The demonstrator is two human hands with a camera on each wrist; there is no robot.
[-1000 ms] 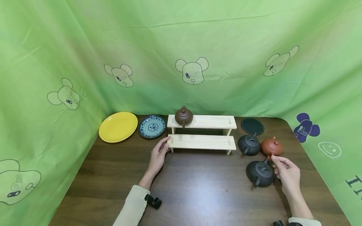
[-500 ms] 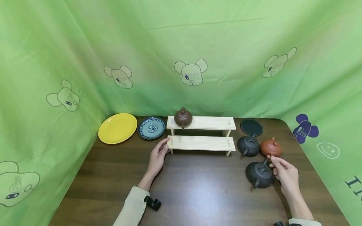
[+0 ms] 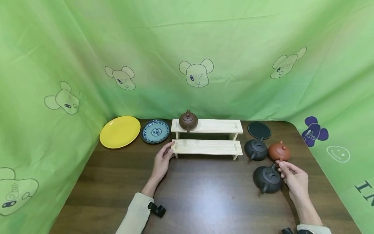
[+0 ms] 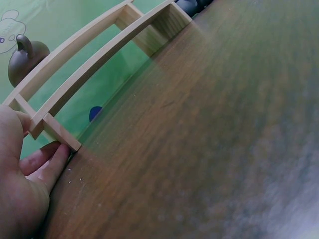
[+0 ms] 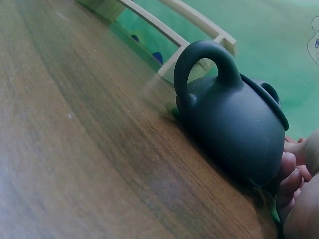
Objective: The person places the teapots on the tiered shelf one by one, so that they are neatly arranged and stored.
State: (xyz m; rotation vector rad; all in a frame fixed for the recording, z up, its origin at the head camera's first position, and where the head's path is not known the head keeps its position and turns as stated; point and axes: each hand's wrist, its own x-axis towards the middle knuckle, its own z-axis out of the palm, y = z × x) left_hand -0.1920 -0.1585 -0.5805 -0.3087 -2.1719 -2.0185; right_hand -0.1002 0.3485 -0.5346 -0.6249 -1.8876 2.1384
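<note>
My left hand [image 3: 161, 162] holds the left end of the lower tier of a pale two-tier wooden stand [image 3: 206, 147]. In the left wrist view, its fingers [image 4: 57, 162] sit under the board beside the leg. A dark brown teapot [image 3: 188, 121] stands on the upper tier, towards the left. On the right, my right hand [image 3: 295, 182] pinches a reddish-brown clay teapot [image 3: 279, 152] at its near side, where the fingertips hide the part they hold. That teapot sits upright on the table. The right wrist view shows the nearer black teapot [image 5: 234, 129] in front of it, hiding it.
Another black teapot [image 3: 255, 149] stands left of the reddish one. Behind lies a round black mat [image 3: 259, 130]. A yellow plate [image 3: 120, 132] and a blue patterned plate [image 3: 155, 131] are at the back left. Green printed cloth [image 3: 146, 39] hangs around the brown wooden table [image 3: 204, 201].
</note>
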